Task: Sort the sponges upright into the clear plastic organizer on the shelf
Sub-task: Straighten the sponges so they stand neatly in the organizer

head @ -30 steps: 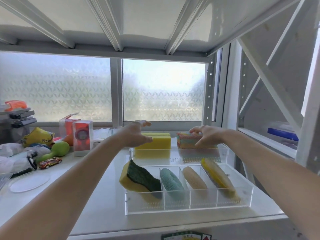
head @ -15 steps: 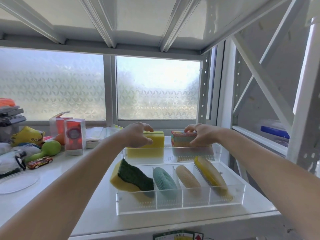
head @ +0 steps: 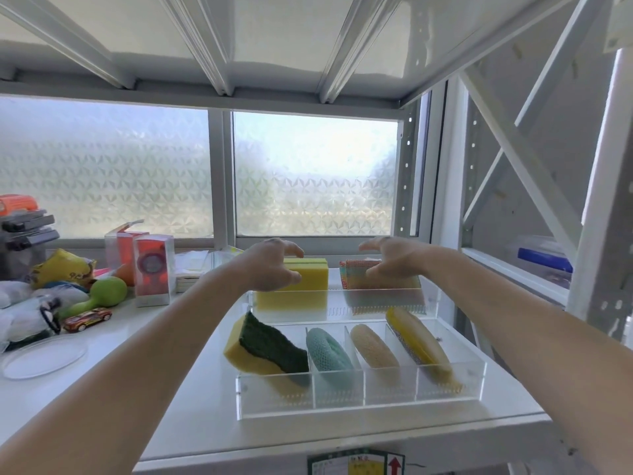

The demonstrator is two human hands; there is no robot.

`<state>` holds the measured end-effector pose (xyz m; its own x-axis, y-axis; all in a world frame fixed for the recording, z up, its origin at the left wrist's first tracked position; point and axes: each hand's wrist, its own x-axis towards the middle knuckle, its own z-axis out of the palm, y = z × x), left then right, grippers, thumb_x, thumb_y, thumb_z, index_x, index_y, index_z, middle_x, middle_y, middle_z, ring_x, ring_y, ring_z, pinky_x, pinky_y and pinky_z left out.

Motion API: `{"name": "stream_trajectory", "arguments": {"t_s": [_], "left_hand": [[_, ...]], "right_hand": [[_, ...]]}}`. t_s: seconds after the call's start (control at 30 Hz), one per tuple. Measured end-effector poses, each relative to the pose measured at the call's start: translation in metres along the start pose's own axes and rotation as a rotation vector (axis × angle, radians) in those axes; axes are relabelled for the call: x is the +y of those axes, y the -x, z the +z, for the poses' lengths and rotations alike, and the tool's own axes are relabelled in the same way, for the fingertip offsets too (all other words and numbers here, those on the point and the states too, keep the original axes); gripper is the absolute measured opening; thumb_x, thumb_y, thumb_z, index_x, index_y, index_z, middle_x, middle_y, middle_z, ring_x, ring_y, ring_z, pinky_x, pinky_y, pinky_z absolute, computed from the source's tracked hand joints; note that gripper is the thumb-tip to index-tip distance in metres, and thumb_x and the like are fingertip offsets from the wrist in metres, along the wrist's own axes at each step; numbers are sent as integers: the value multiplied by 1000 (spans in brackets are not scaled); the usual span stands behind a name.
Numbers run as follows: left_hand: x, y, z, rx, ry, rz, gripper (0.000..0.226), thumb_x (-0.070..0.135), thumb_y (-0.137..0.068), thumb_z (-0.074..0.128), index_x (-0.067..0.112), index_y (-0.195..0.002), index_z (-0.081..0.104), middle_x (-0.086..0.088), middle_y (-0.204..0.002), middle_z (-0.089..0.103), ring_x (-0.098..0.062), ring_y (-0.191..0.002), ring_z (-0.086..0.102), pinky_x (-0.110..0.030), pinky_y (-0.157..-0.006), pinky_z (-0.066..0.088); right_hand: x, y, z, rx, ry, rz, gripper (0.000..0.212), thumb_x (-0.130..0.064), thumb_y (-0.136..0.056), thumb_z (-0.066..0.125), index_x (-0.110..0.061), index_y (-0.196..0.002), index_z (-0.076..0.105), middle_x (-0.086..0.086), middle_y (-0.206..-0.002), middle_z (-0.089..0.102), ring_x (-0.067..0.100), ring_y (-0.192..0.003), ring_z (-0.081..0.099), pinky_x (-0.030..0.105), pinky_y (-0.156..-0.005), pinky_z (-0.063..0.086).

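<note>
Two clear plastic organizers stand on the white shelf (head: 191, 406). The rear organizer (head: 337, 305) holds a yellow sponge (head: 310, 284) and a multicoloured sponge (head: 352, 279), both upright. My left hand (head: 274, 264) hovers over the yellow sponge, fingers spread and raised above its top, thumb near its front. My right hand (head: 388, 258) arches over the multicoloured sponge the same way. The front organizer (head: 363, 397) has several compartments: a yellow sponge with green scouring pad (head: 270, 347) leaning, a teal mesh scrubber (head: 329, 354), a beige scrubber (head: 373, 347) and a yellow-and-silver sponge (head: 418, 344).
To the left lie a toy car (head: 87, 318), a green toy (head: 102, 296), two red boxes (head: 150, 272), bags and a clear round lid (head: 41, 358). The upper shelf hangs low overhead. A white rack upright (head: 596, 234) bounds the right side.
Both hands were closed on the tops of the rear sponges; now their fingers have lifted and spread above them. The sponges stay upright in the rear organizer.
</note>
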<state>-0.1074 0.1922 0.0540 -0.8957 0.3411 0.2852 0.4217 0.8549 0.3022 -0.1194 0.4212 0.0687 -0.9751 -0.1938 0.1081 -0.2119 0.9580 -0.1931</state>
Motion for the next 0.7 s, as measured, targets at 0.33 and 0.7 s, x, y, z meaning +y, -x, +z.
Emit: {"name": "stream_trajectory", "arguments": {"t_s": [0.33,0.7], "left_hand": [[69,36,33,-195,-40,207,50,35,-84,64,23,-131,53,5,-132,57,-12,-115,55,-23,-94,42],[83,35,60,-290,-123,109,63,48,-78,66,24,-134,50,2,-135,50,-17,-116,48,-31,-96,43]], "right_hand": [[7,94,5,-17,81,-154,51,-40,-84,65,-30,-132,51,-7,-138,49,11,-119,48,29,-103,39],[25,107,22,-188,-46,-89,61,-44,-78,72,-49,-129,40,-9,-140,43,17,-124,45,38,-106,41]]}}
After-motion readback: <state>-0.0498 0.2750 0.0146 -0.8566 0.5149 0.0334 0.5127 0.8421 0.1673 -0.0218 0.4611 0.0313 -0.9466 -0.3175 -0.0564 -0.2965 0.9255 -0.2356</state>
